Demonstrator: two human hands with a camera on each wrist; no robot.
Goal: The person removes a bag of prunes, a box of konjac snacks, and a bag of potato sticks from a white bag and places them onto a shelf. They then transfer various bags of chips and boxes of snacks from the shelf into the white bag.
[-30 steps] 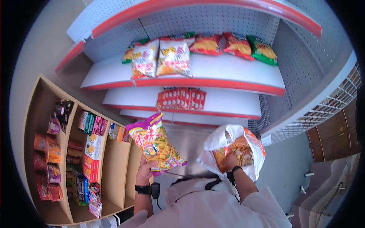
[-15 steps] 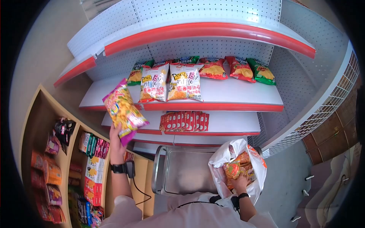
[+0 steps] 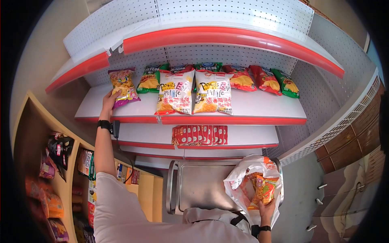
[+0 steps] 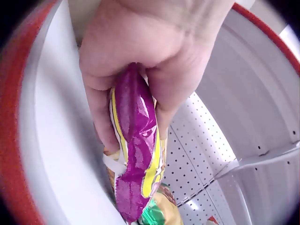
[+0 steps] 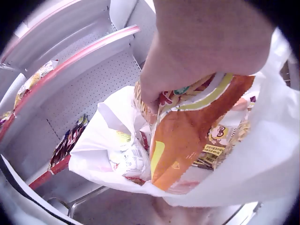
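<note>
My left hand (image 3: 109,101) grips a purple and yellow snack bag (image 3: 123,87) at the left end of the upper white shelf (image 3: 142,107). In the left wrist view, fingers and thumb of the left hand (image 4: 140,61) pinch the purple bag (image 4: 136,145) from both sides. Lower right, my right hand (image 3: 266,210) holds an orange snack bag (image 3: 265,189) at the mouth of a white plastic bag (image 3: 239,172). In the right wrist view the right hand (image 5: 197,56) pinches the orange bag (image 5: 187,133), with other packets inside the plastic bag (image 5: 93,150).
Two white snack bags (image 3: 175,92) stand at the shelf front, with green and red bags (image 3: 239,77) behind and to the right. Red packets (image 3: 199,135) lie one shelf lower. A metal cart (image 3: 206,186) stands below; a wooden shelf unit (image 3: 150,194) is at the left.
My left hand has carried the purple bag up and left onto the shelf. The right hand has lifted an orange bag toward the plastic bag's mouth. The head view has shifted.
</note>
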